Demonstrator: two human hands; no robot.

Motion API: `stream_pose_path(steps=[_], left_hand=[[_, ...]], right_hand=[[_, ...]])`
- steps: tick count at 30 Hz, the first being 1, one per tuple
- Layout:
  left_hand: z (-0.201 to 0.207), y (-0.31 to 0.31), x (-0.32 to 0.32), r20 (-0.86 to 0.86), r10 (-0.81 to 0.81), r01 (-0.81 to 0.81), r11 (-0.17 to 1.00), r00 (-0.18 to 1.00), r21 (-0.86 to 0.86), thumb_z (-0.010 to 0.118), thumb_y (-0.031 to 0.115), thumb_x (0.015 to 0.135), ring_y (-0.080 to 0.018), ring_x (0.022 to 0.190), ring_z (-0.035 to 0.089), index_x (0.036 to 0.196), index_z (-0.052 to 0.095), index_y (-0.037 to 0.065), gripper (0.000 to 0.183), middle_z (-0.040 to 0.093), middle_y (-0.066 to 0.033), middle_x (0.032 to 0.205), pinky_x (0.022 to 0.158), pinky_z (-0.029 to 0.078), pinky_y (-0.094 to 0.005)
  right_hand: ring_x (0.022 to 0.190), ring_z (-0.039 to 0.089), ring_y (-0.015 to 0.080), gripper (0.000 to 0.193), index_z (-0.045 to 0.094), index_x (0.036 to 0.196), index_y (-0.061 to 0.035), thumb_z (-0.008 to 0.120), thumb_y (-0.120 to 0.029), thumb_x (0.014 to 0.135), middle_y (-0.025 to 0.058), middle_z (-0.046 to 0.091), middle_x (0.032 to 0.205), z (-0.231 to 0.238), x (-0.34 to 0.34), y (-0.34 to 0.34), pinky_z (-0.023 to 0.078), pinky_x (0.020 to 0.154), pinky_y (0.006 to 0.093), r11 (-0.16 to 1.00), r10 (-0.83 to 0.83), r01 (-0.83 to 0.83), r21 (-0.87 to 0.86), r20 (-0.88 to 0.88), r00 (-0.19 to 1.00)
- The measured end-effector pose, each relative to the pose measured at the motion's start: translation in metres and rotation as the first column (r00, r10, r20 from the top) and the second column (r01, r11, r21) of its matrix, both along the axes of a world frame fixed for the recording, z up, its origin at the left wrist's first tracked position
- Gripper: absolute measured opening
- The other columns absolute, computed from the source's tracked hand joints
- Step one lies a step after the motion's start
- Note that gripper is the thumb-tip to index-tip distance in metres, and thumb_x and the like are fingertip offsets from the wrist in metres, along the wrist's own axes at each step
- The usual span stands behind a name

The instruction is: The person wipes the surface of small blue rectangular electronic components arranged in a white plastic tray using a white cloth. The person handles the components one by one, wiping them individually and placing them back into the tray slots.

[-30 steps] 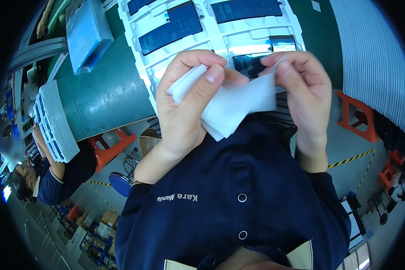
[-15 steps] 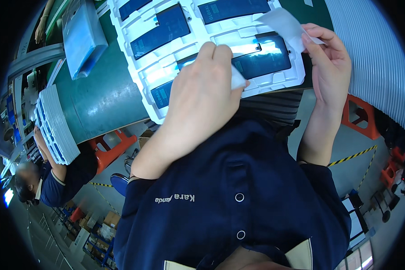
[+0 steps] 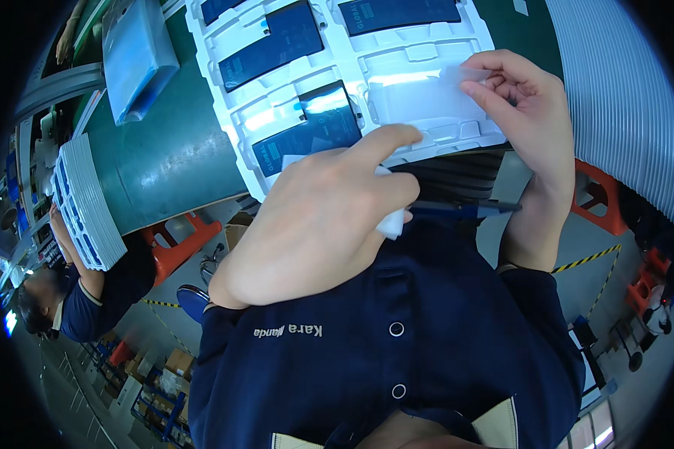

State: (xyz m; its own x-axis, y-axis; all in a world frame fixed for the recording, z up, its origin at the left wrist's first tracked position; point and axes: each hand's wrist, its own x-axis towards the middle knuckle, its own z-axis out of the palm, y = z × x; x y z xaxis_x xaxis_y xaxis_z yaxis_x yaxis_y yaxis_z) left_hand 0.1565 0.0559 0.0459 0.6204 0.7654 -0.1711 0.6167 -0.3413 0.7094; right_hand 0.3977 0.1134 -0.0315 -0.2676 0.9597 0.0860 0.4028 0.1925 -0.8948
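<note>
A white molded tray [image 3: 419, 90] in front of me holds flat black batteries [image 3: 311, 123] in its compartments. My left hand [image 3: 322, 213] is closed at the tray's near edge, its back toward me. A crumpled white wipe [image 3: 391, 223] shows under its fingers. A dark flat battery [image 3: 464, 208], seen nearly edge-on, sticks out to the right from that hand; the grip itself is hidden. My right hand [image 3: 528, 112] pinches a small translucent film sheet [image 3: 464, 73] above the tray's lower right compartment, where bare white plastic shows.
A clear plastic bag with bluish contents [image 3: 138, 63] lies on the green table [image 3: 165, 168] at left. Stacked white trays [image 3: 621, 97] stand at right. At far left, another person [image 3: 97, 303] holds a tray stack [image 3: 90, 209]. An orange stool [image 3: 180, 247] stands below the table.
The battery has left the lower right compartment and is now at my left hand, which has moved down toward me. My right hand has moved slightly left and down with the film.
</note>
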Motion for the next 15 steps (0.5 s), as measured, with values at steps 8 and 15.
stream_pose_path(steps=[8, 15], left_hand=[[-0.02, 0.001, 0.003, -0.05, 0.044, -0.043, 0.998, 0.998, 0.035, 0.072, 0.009, 0.074, -0.037, 0.081, 0.065, 0.077, 0.063, 0.002, 0.012, 0.054, -0.0187, 0.131, 0.07, 0.052, -0.0409], [-0.022, 0.009, -0.002, 0.102, 0.099, -0.093, 0.994, 0.99, -0.063, 0.073, 0.007, 0.074, -0.0353, 0.093, 0.064, 0.082, 0.062, -0.001, 0.015, 0.059, -0.0205, 0.123, 0.08, 0.049, -0.0362]], right_hand=[[0.06, 0.056, 0.01, 0.025, 0.067, 0.101, -0.004, 0.071, -0.003, 0.077, 0.0068, 0.06, 0.073, 0.015, -0.008, 0.002, 0.046, 0.055, 0.0228, 0.997, 0.033, -0.05, 0.063, 0.247, 0.968], [0.078, 0.058, 0.0093, 0.037, 0.061, 0.116, -0.0049, 0.07, -0.001, 0.08, 0.009, 0.064, 0.103, 0.016, -0.007, -0.008, 0.049, 0.062, 0.0249, 0.974, -0.117, 0.115, 0.194, -0.004, 0.993]])
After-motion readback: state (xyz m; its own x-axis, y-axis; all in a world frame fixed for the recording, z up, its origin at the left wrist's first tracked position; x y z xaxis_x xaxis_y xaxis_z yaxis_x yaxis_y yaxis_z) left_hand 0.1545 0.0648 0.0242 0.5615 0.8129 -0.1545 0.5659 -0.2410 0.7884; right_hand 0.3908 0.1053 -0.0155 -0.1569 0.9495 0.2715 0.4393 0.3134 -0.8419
